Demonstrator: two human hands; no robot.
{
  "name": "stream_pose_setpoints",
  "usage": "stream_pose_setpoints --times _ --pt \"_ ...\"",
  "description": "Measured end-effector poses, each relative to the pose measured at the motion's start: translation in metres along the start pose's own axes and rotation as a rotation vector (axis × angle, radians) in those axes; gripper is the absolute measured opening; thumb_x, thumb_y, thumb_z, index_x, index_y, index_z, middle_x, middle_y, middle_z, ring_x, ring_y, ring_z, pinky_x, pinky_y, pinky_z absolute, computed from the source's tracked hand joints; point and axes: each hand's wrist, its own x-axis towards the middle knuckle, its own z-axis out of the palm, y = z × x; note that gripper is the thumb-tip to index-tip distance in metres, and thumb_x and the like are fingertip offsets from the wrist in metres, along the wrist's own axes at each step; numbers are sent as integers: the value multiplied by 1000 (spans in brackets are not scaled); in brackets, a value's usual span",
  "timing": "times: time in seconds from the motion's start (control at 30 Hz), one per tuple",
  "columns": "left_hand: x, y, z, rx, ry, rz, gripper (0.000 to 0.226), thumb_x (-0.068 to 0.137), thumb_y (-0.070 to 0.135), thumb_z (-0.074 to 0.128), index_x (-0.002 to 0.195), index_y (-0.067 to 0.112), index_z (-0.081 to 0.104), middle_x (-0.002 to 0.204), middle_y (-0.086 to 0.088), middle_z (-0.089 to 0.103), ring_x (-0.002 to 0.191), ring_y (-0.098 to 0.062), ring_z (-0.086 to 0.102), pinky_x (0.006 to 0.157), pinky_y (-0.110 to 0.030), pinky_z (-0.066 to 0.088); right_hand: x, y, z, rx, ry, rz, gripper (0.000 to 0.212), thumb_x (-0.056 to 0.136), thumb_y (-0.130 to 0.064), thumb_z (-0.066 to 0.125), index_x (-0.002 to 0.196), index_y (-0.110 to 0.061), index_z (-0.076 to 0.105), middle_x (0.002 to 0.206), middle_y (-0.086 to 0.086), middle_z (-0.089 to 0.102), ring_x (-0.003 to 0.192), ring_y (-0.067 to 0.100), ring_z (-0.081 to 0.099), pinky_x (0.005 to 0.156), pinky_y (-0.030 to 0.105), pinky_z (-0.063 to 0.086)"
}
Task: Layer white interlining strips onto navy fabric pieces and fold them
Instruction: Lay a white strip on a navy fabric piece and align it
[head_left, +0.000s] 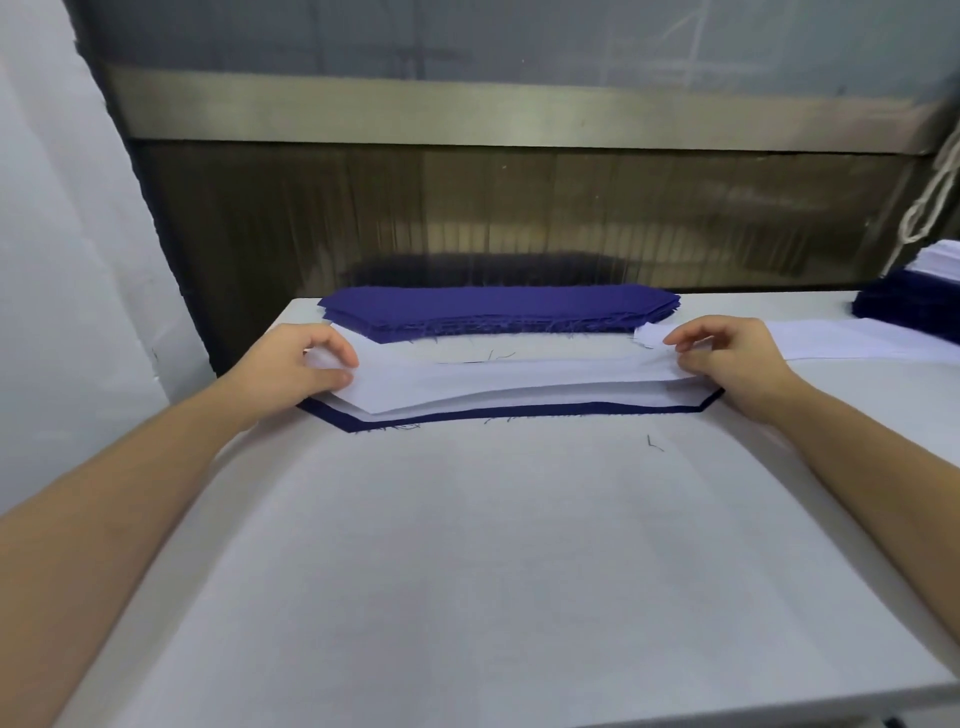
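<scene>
Both hands, left hand (306, 364) and right hand (727, 358), pinch the ends of a white interlining strip (498, 382) over a navy fabric piece (519, 410) on the bench (467, 545); uneven tension could skew the strip off the navy edge.

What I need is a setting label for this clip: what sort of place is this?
Probably a garment workshop: a stack of cut navy pieces, white interlining strips held by the left hand and right hand over another navy piece, and a white worktable.
</scene>
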Motion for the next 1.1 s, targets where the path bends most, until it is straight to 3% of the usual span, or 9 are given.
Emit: stream_pose_setpoints --times 0.17,0.33,0.5,0.6,0.9,1.1 --pt "-3 -1 0 76 -13 48 22 82 10 70 76 30 63 90 16 60 84 -6 53 81 -24 36 -1 1 0 -66 -20 10 36 77 11 59 72 -24 68 73 -1 58 61 13 46 57 15 40" --pt "-5 -1 -1 91 -38 85 25 82 5 69 76 28 63 89 13 63 84 -5 55 81 -22 36 0 4 0 -144 52 24 13 81 -5 68 84 -18 69 72 -7 55 61 11 45 58 19 37" --pt "-5 -1 -2 73 -45 79 26 83 3 67 76 28 64 89 16 61 84 -3 55 72 -13 37 1 5 1 -201 46 0 24 78 7 62 88 -14 69 76 1 60 59 12 46 55 10 39" --pt "-4 -2 -4 61 -27 56 24 83 4 67 77 27 64 88 17 60 81 -3 54 70 -14 38 0 3 2 -209 65 -11 27 78 9 60 87 -14 70 84 5 62 61 13 46 58 17 40" --pt "-5 -4 -3 111 -68 62 23 83 5 67 76 27 64 88 18 63 85 0 55 80 -20 35 0 2 -3 -259 43 13 30 76 11 56 86 -15 67 83 5 59 60 12 44 56 18 37" --pt "-7 -2 -4 132 -82 95 26 84 4 66 78 28 64 91 12 64 89 -9 55 84 -22 34 5 8 -8 -321 23 54 25 79 4 58 93 -14 67 82 3 58 68 15 49 64 26 37"
